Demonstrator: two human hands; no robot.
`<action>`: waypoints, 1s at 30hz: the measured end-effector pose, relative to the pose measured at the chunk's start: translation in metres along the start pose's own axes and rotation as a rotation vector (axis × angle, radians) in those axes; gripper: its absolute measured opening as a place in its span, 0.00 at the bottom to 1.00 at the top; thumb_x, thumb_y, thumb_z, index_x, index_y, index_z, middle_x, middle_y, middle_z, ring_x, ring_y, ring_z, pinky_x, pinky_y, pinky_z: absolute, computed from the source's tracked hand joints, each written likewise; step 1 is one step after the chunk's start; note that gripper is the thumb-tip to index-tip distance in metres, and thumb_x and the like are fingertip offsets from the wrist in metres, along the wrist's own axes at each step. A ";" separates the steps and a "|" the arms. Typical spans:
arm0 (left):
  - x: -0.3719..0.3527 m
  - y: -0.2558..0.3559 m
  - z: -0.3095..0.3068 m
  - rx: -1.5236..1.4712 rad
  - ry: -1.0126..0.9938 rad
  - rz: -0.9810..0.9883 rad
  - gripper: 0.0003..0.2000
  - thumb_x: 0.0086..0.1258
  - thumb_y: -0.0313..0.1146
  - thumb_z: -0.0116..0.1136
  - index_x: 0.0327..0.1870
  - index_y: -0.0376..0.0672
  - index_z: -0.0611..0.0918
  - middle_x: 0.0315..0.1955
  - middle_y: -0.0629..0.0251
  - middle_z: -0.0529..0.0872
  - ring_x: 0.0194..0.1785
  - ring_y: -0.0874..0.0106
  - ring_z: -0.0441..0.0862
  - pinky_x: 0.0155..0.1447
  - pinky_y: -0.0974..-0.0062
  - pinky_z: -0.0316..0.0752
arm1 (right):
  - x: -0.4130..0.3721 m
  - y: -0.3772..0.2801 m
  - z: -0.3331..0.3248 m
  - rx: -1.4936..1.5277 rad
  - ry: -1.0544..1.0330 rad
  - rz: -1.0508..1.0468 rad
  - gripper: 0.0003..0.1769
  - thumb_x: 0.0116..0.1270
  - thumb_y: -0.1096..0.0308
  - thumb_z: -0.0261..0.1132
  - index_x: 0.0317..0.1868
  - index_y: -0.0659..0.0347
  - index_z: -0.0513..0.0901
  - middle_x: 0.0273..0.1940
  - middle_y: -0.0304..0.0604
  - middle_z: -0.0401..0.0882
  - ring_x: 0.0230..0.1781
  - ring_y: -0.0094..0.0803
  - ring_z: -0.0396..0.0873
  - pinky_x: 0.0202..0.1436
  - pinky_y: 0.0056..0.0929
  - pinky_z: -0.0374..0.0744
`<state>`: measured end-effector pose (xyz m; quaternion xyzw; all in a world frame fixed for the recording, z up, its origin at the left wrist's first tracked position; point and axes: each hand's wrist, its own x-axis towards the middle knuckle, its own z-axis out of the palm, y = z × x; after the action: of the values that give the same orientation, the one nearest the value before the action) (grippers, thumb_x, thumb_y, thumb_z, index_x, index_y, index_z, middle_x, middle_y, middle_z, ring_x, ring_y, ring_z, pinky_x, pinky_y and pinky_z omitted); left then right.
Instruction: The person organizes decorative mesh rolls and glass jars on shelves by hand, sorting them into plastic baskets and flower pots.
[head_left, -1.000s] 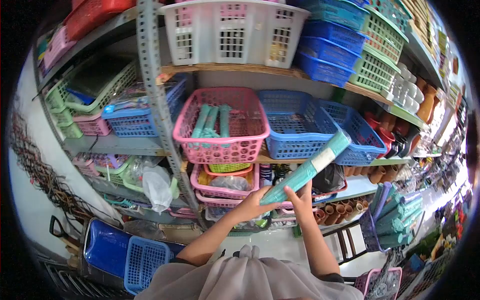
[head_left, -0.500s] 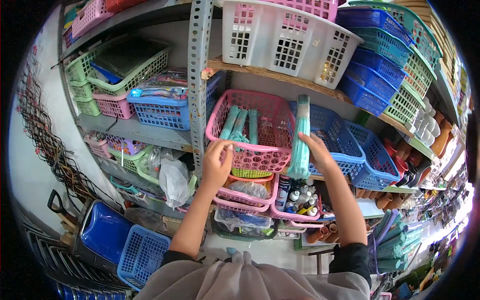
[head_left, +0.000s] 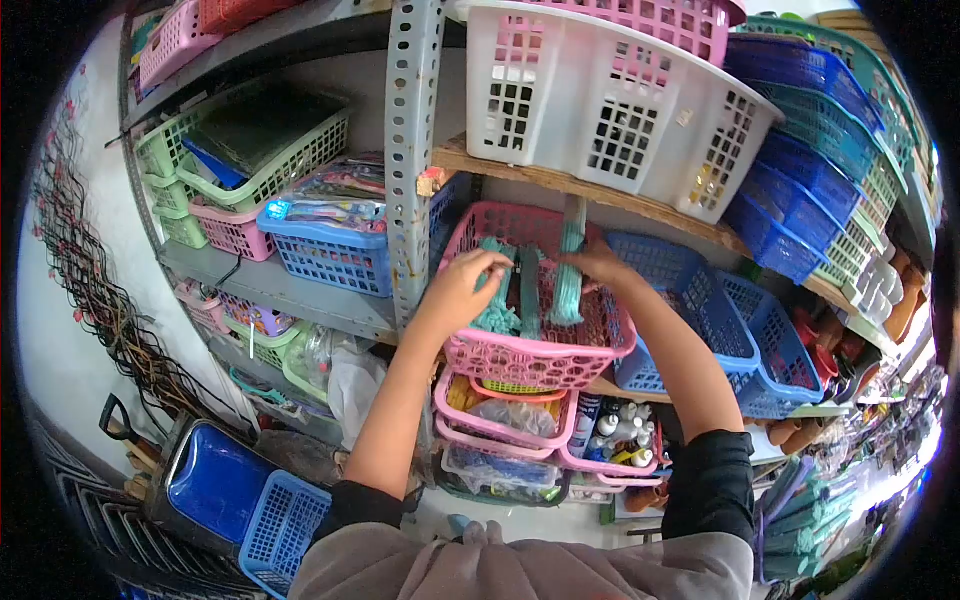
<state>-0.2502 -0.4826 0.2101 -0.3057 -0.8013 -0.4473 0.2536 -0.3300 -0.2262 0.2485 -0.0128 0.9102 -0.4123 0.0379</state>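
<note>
A pink plastic basket (head_left: 540, 362) sits tilted toward me on the middle shelf. Inside it, several long teal bundles (head_left: 530, 295) in what looks like clear wrapping lie side by side. My right hand (head_left: 600, 265) is closed around one teal bundle (head_left: 568, 290), holding it upright at the basket's right part. Over the basket's left part is my left hand (head_left: 460, 288), fingers curled together at the tops of the left bundles; whether anything is pinched between them is hidden.
Blue baskets (head_left: 690, 320) stand right of the pink one. A white basket (head_left: 560, 110) overhangs on the shelf above, and a perforated metal post (head_left: 410, 170) rises at the left. Below are pink baskets (head_left: 505, 445) with bagged goods and bottles (head_left: 625, 435).
My right hand has brought the teal bundle from beside the basket's right edge into it. My left hand has left the front rim and moved over the bundles inside.
</note>
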 end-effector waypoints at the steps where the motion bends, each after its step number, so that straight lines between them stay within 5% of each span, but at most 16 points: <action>1: 0.002 -0.010 0.005 -0.060 -0.081 -0.095 0.10 0.70 0.31 0.55 0.49 0.40 0.80 0.41 0.58 0.84 0.45 0.66 0.81 0.50 0.68 0.74 | 0.016 0.012 0.005 -0.004 -0.003 -0.008 0.34 0.56 0.50 0.71 0.55 0.67 0.78 0.51 0.52 0.80 0.54 0.39 0.79 0.39 0.41 0.87; 3: -0.001 -0.030 0.013 0.064 -0.202 -0.316 0.19 0.64 0.41 0.60 0.53 0.41 0.80 0.39 0.56 0.86 0.44 0.58 0.84 0.48 0.65 0.77 | 0.057 0.049 0.022 -0.036 -0.150 0.055 0.35 0.54 0.50 0.73 0.57 0.64 0.77 0.55 0.54 0.78 0.55 0.44 0.78 0.43 0.45 0.86; 6: 0.000 -0.026 0.012 0.190 -0.284 -0.329 0.22 0.66 0.46 0.59 0.57 0.43 0.78 0.40 0.58 0.86 0.42 0.62 0.84 0.48 0.67 0.77 | 0.075 0.058 0.044 -0.164 -0.182 0.091 0.39 0.54 0.52 0.74 0.63 0.63 0.73 0.58 0.57 0.75 0.57 0.49 0.76 0.45 0.50 0.85; 8: 0.000 -0.024 0.010 0.151 -0.248 -0.344 0.22 0.67 0.46 0.59 0.57 0.43 0.78 0.40 0.59 0.86 0.43 0.63 0.84 0.48 0.67 0.77 | 0.108 0.075 0.054 -0.615 -0.452 0.245 0.45 0.56 0.50 0.72 0.67 0.67 0.65 0.65 0.57 0.67 0.54 0.49 0.78 0.42 0.46 0.86; 11: 0.003 -0.016 0.004 0.068 -0.221 -0.366 0.21 0.68 0.45 0.58 0.57 0.43 0.78 0.41 0.59 0.86 0.45 0.64 0.84 0.48 0.67 0.76 | 0.090 0.067 0.065 -0.675 -0.462 0.338 0.45 0.56 0.51 0.73 0.66 0.70 0.65 0.66 0.60 0.65 0.54 0.52 0.77 0.42 0.47 0.87; 12: 0.003 -0.015 0.003 0.061 -0.229 -0.368 0.21 0.68 0.45 0.58 0.57 0.43 0.78 0.42 0.59 0.86 0.45 0.64 0.83 0.49 0.68 0.76 | 0.091 0.070 0.067 -0.636 -0.484 0.203 0.41 0.59 0.53 0.71 0.65 0.71 0.66 0.66 0.61 0.64 0.50 0.53 0.79 0.41 0.47 0.87; 16: 0.001 -0.018 0.005 0.034 -0.238 -0.350 0.20 0.69 0.45 0.57 0.57 0.44 0.78 0.42 0.59 0.86 0.46 0.64 0.83 0.49 0.68 0.76 | 0.100 0.075 0.076 -0.265 -0.397 0.329 0.41 0.62 0.56 0.69 0.68 0.68 0.61 0.68 0.57 0.62 0.57 0.54 0.75 0.47 0.50 0.86; 19: 0.001 -0.020 0.005 0.001 -0.220 -0.339 0.21 0.68 0.46 0.57 0.56 0.43 0.78 0.42 0.58 0.86 0.44 0.63 0.84 0.49 0.68 0.77 | 0.103 0.075 0.079 -0.149 -0.453 0.212 0.41 0.63 0.56 0.69 0.69 0.66 0.60 0.69 0.56 0.61 0.60 0.53 0.72 0.51 0.53 0.83; 21: 0.002 -0.020 0.006 -0.011 -0.207 -0.327 0.21 0.67 0.47 0.58 0.54 0.42 0.79 0.40 0.57 0.87 0.42 0.62 0.85 0.48 0.67 0.77 | 0.109 0.061 0.079 -0.173 -0.498 0.280 0.38 0.66 0.54 0.65 0.70 0.62 0.60 0.70 0.53 0.59 0.64 0.51 0.68 0.55 0.54 0.81; 24: 0.000 -0.021 0.007 -0.006 -0.195 -0.326 0.21 0.67 0.47 0.58 0.54 0.42 0.79 0.40 0.58 0.87 0.41 0.61 0.85 0.47 0.67 0.77 | 0.112 0.052 0.089 -0.102 -0.521 0.348 0.45 0.68 0.29 0.37 0.75 0.51 0.50 0.76 0.49 0.46 0.75 0.44 0.52 0.58 0.49 0.80; 30: -0.001 -0.019 0.006 -0.016 -0.175 -0.322 0.21 0.67 0.47 0.58 0.54 0.43 0.79 0.39 0.59 0.87 0.40 0.61 0.84 0.46 0.67 0.76 | 0.133 0.089 0.094 0.077 -0.713 0.306 0.44 0.68 0.30 0.40 0.75 0.48 0.51 0.76 0.47 0.47 0.74 0.42 0.54 0.62 0.52 0.75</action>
<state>-0.2642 -0.4858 0.1960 -0.2133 -0.8554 -0.4601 0.1057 -0.4542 -0.2455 0.1120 -0.0180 0.8152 -0.4055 0.4132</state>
